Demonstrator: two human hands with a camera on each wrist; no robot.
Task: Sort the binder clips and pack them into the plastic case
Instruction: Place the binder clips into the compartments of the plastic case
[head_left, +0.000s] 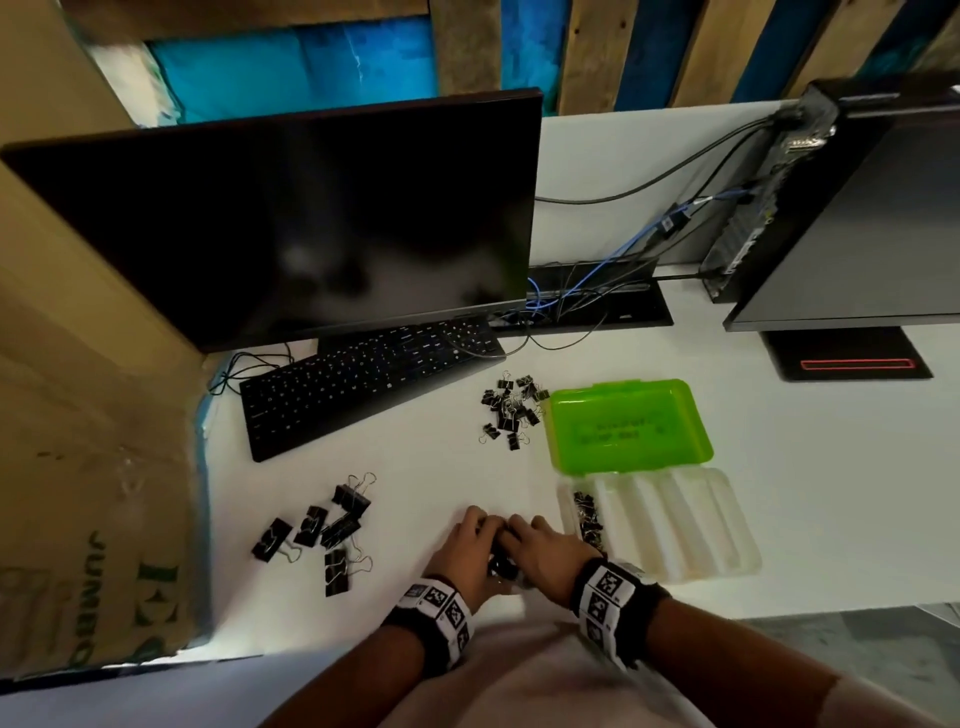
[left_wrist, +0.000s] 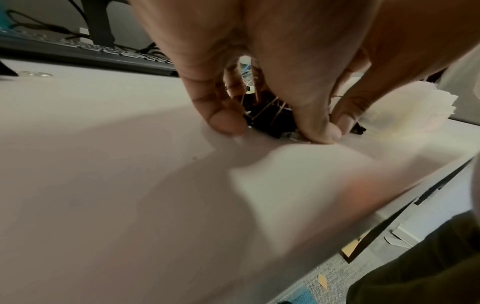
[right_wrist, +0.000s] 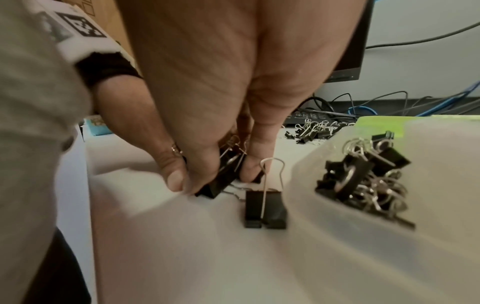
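Note:
Both hands meet at the table's front edge over a small heap of medium black binder clips (head_left: 503, 564). My left hand (head_left: 480, 535) curls its thumb and fingers around the heap (left_wrist: 267, 120), fingertips on the table. My right hand (head_left: 524, 535) pinches clips (right_wrist: 218, 185) between thumb and fingers. One more medium clip (right_wrist: 262, 209) stands on the table beside the case. The clear plastic case (head_left: 675, 525) lies open just right of the hands, with small clips (head_left: 587, 519) in its leftmost compartment. Its green lid (head_left: 631, 426) lies flat behind it.
A pile of small clips (head_left: 511, 410) lies left of the lid. Several large clips (head_left: 317, 530) lie at the front left. A keyboard (head_left: 363, 379) and a monitor (head_left: 291, 223) stand behind, cables and a second monitor (head_left: 857, 218) at the right, and a cardboard wall on the left.

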